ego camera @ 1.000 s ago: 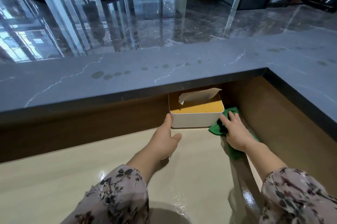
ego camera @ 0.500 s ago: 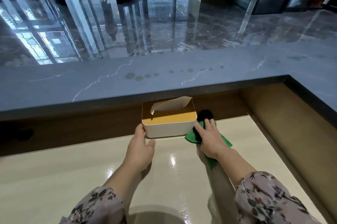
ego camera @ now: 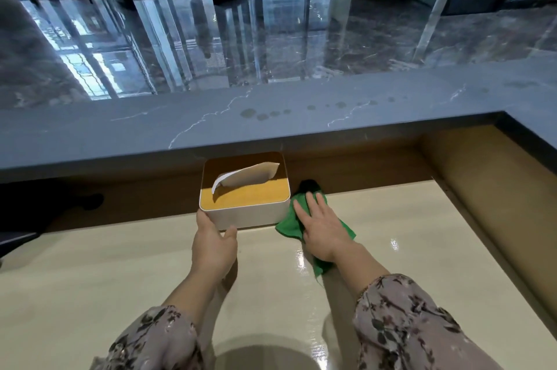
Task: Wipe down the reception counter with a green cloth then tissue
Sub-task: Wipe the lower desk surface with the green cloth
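A white tissue box (ego camera: 256,214) with a yellow wooden lid stands on the cream lower counter (ego camera: 407,234), under the grey stone ledge; one tissue (ego camera: 247,178) sticks out of its slot. My left hand (ego camera: 214,244) holds the box's front left corner, thumb against the front wall. A green cloth (ego camera: 287,223) lies flat on the counter just right of the box. My right hand (ego camera: 321,226) presses on the cloth with straight, spread fingers, hiding its middle.
The grey marble upper ledge (ego camera: 120,134) runs across above the desk and turns toward me on the right. A brown panel (ego camera: 482,189) walls the desk's right side. A dark object (ego camera: 18,237) sits at the left edge. Beyond lies a glossy lobby floor.
The tissue box, cloth and both hands have shifted left along the counter, away from the right corner. My left hand has closed onto the box's corner; the right stays flat on the cloth.
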A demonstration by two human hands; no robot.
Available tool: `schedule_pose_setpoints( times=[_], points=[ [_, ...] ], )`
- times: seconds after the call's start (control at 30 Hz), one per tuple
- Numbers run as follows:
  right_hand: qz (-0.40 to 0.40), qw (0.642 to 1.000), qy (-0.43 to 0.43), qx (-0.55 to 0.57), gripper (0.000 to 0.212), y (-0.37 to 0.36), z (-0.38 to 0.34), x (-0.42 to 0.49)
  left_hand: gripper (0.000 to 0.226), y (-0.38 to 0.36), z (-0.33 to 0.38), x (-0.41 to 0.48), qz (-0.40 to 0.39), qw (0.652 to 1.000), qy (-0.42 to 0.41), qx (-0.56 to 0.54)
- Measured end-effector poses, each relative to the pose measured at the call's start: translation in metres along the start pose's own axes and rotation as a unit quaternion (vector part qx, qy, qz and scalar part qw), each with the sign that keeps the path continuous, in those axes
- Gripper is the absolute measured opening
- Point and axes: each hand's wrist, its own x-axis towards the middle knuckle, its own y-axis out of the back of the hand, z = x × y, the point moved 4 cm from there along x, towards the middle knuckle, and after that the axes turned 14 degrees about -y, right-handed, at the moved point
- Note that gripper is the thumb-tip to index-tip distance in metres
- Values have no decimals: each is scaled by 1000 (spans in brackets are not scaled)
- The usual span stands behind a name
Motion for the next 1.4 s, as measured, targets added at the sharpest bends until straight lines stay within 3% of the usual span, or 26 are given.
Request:
schedule_pose_setpoints(
  times=[0.1, 0.27, 0.4, 0.5, 0.6, 0.77, 0.93, 1.1, 1.2, 1.27, 1.4],
  points=[
    [3, 1000, -3, -7, 63, 2, 38, 1, 75, -15, 2, -2, -3, 1000, 23, 7],
    [30, 993, -113, -15, 61, 12, 125, -7, 77, -47, -3, -15, -85, 992, 46, 81],
    [36, 972, -232, 13, 60, 12, 181, -26, 74, -73, -5, -31, -196, 963, -18, 182],
    [48, 961, -271, 7, 60, 1, 165, -40, 72, -86, -5, -41, -245, 938, -78, 234],
    [67, 971, -231, 5, 60, -13, 113, -57, 72, -95, -4, -46, -272, 916, -109, 273],
    [86, 995, -43, -35, 69, -38, 21, -86, 75, -98, -5, -46, -277, 904, -117, 303],
    [107, 993, 16, -40, 57, -32, 60, -89, 76, -100, -4, -48, -267, 898, -115, 331],
    [122, 988, -96, -12, 76, -22, 159, -88, 74, -103, 3, -53, -259, 900, -110, 333],
    [110, 974, -198, -3, 70, -16, 202, -94, 70, -106, 7, -62, -276, 900, -129, 313],
    [94, 966, -243, 9, 60, -16, 209, -97, 68, -108, 9, -71, -297, 893, -146, 304],
    [89, 948, -306, 23, 60, -22, 172, -101, 66, -102, 8, -79, -323, 881, -159, 306]
  ],
)
